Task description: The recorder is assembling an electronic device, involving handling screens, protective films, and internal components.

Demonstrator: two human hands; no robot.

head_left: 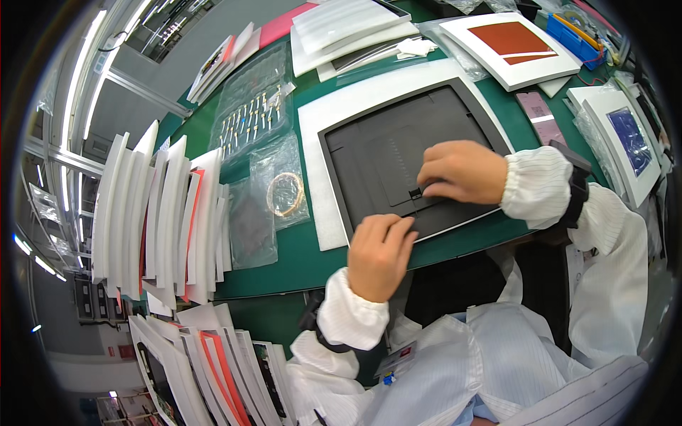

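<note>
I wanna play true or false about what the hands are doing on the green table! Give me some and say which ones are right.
1. The right hand presses its fingertips on the flat dark grey panel. True.
2. The left hand holds a pair of scissors. False: it rests curled on the panel's near edge, holding no tool that shows.
3. The panel lies on a white foam sheet. True.
4. The clear plastic bag with the coppery wire coil sits on top of the panel. False: it lies on the green table mat, left of the panel.
</note>
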